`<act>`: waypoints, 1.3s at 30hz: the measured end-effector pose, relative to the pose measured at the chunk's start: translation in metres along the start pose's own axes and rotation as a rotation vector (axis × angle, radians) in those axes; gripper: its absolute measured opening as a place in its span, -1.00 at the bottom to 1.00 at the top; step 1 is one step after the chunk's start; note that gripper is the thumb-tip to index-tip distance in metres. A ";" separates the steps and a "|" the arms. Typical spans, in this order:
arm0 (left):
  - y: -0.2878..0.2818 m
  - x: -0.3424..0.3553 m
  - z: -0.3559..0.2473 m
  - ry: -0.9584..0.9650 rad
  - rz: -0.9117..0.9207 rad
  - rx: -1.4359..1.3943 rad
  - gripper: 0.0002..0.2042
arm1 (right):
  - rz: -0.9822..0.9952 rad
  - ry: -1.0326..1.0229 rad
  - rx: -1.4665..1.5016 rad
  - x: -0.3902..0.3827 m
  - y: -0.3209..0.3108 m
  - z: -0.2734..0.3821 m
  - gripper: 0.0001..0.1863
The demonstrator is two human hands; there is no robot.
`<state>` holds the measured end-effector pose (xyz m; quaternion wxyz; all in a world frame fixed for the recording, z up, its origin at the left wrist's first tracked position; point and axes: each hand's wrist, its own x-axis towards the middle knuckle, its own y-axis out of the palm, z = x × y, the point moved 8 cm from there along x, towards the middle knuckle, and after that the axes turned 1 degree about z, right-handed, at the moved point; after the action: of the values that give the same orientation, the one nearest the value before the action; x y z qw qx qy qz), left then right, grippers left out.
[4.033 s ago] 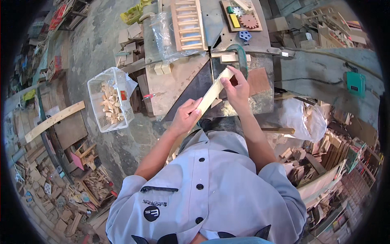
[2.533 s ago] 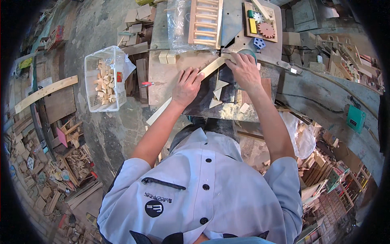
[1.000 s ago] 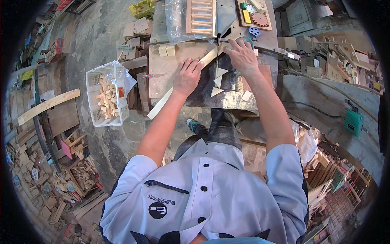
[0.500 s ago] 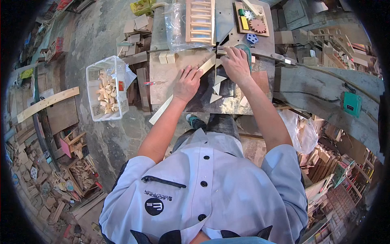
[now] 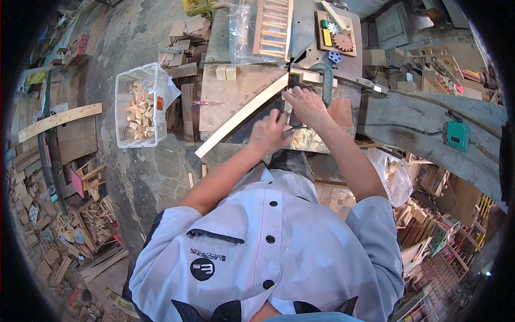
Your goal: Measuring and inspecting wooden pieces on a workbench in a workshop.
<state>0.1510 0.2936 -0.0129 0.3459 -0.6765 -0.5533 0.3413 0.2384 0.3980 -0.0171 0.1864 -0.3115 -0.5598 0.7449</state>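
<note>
My left hand (image 5: pixel 270 133) is low over the dark part of the work table (image 5: pixel 214 112), slightly smeared by motion, so its grip is unclear. Up and to its right is my right hand (image 5: pixel 307 106), fingers bent down and together; what they hold, if anything, is hidden. Small pale wood offcuts (image 5: pixel 287 129) show partly between and under the hands. A long pale wood strip (image 5: pixel 241 117) lies slantwise to the left, its far end by the thin dark slot at the table's middle. Neither hand touches it. A short wood block (image 5: pixel 310 77) sits beyond my right hand, by a green curved handle-like part (image 5: pixel 327 86).
Two small wood blocks (image 5: pixel 226 72) stand at the table's far left. Behind are a wooden rack with rungs (image 5: pixel 273 29) and a board with toy gears (image 5: pixel 342 42). A white basket of wood pieces (image 5: pixel 155 115) stands on the left; a grey beam (image 5: pixel 413 115) extends rightward.
My left hand has let go of the wood strip and moved right and nearer to me. My right hand has come down from the block to the offcuts.
</note>
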 end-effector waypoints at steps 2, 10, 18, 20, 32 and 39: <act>0.015 -0.004 -0.008 0.063 -0.084 0.028 -0.46 | -0.014 -0.010 -0.052 0.001 0.008 0.001 -0.59; 0.025 -0.001 0.012 0.167 -0.172 -0.048 -0.73 | 0.171 0.115 0.111 0.004 0.012 -0.003 -0.49; -0.074 -0.018 0.038 0.040 -0.371 -0.109 -0.85 | -0.163 -0.044 0.496 0.044 -0.055 0.041 -0.50; -0.089 -0.020 0.064 0.012 -0.397 -0.021 -0.86 | -0.201 -0.076 0.481 0.074 -0.055 0.061 -0.52; -0.085 -0.038 0.118 -0.202 -0.403 0.129 -0.63 | -0.254 0.112 0.685 0.114 -0.004 0.080 -0.63; -0.036 -0.069 0.122 -0.171 -0.244 0.097 -0.62 | -0.422 0.692 1.117 -0.008 0.050 -0.006 -0.42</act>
<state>0.0192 0.2414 -0.0416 0.3684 -0.5553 -0.6417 0.3796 0.2514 0.3822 -0.0632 0.6280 -0.2729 -0.0490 0.7271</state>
